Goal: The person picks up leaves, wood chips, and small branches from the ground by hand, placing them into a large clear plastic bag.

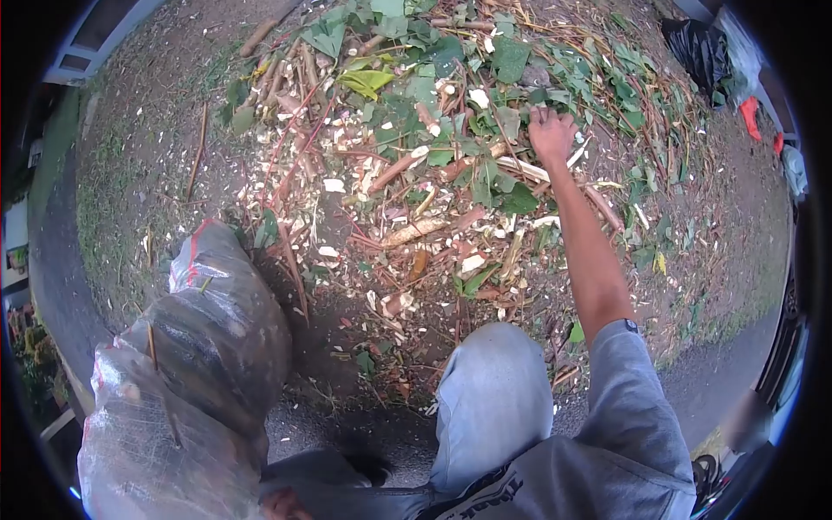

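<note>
My right hand is stretched out to the far side of a heap of cut plant waste. Its fingers curl down among green leaves and stalks; whatever they grip is hidden. Close to its wrist lie pale peeled strips. Only a small part of my left hand shows at the bottom edge, beside a large, full translucent woven sack with a red stripe. The left fingers cannot be made out. Brown cut stem pieces and white chips are scattered before my knees.
A yellow leaf lies on the heap. Black plastic bags and an orange-red item sit at the far right. My bent knee is in front. A paved strip runs along the left.
</note>
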Tool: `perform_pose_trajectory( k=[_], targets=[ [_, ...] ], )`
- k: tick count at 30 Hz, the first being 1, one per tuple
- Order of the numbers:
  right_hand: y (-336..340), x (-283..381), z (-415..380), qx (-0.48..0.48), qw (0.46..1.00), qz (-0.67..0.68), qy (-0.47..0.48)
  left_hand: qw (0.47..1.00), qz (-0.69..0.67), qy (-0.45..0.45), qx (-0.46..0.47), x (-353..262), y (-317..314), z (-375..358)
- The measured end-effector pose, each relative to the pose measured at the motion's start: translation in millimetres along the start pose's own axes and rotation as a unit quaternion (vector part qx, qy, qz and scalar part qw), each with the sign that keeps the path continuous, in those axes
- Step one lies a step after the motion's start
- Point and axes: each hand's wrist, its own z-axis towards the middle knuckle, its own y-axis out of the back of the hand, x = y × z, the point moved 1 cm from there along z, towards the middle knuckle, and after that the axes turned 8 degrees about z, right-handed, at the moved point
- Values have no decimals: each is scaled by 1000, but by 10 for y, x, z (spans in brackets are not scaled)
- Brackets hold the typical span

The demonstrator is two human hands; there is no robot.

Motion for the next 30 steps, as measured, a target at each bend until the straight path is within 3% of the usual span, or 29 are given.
perform_pose_trajectory(
  k=[1,2,3,6,8,11,13,14,15,16,17,18,20,23,25,26,30],
  targets=[
    [-76,25,-6,-4,1000,29,-6,991,-108,76,-18,-18,-124,-28],
    [-113,48,-36,-1,999,36,-3,983,-139,115,32,-213,-241,38],
    [-110,63,-115,-24,997,70,-2,964,-259,19,58,-421,-512,343],
    [-27,167,-358,-36,995,93,20,917,-391,42,71,-947,-1322,988],
    [-42,209,-429,-55,995,-3,89,878,-465,91,70,-1069,-2053,1521],
    [-115,195,-401,-90,988,-57,114,882,-458,109,-9,-1308,-2766,2624],
    [-106,213,-359,-79,986,-45,137,875,-470,65,-98,-1421,-3109,3420],
    [-115,185,-364,-76,986,-37,146,916,-373,28,-141,-1451,-3120,3819],
    [-160,135,-324,-89,981,-24,170,924,-318,-11,-211,-1474,-3143,4185],
    [-205,161,-281,-86,982,-24,167,938,-267,-8,-219,-1421,-3245,4591],
    [-228,192,-228,-82,984,-6,161,957,-219,46,-188,-1481,-3193,4897],
    [-202,138,-195,-77,986,1,147,977,-146,41,-150,-1381,-3347,5304],
    [-224,121,-90,-97,980,4,174,997,-77,-3,5,-1292,-3374,5910],
    [-307,78,-105,-113,972,10,204,992,70,-99,39,-993,-3600,6842],
    [-310,146,-114,-111,978,30,175,972,14,-182,146,-880,-3819,7240],
    [-327,169,-114,-118,977,36,174,962,-135,-91,221,-1050,-3854,7023],
    [-278,205,-107,-68,989,43,122,936,-236,-12,261,-1462,-4019,6555]
  ],
)
